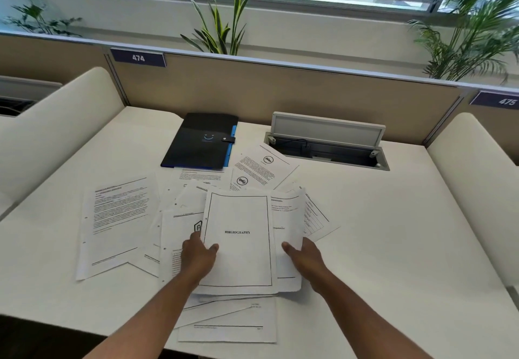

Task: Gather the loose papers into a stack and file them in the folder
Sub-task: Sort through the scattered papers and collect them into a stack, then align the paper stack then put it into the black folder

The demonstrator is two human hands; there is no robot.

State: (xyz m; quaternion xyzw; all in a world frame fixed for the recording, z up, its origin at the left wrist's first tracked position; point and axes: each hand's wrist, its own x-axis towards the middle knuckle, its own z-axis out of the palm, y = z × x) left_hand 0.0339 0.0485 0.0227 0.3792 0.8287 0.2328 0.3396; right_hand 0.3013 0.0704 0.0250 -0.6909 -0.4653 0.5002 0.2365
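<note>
Between both hands' fingers (196, 239), curled around its edges: white bordered "BIBLIOGRAPHY" sheet (238, 243) atop loose papers (118, 218).

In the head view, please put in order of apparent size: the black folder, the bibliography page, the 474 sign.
1. Bibliography page, though it lies nearest the camera
2. Black folder, not much smaller, and farther away
3. 474 sign, clearly smallest

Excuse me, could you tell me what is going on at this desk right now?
A person is gathering loose printed papers on a white desk. The left hand and right hand hold the sides of a partial stack topped by a page reading BIBLIOGRAPHY. More sheets still lie spread around it, including one off to the left. The black folder lies closed behind the papers, so nothing looks filed yet.
</note>
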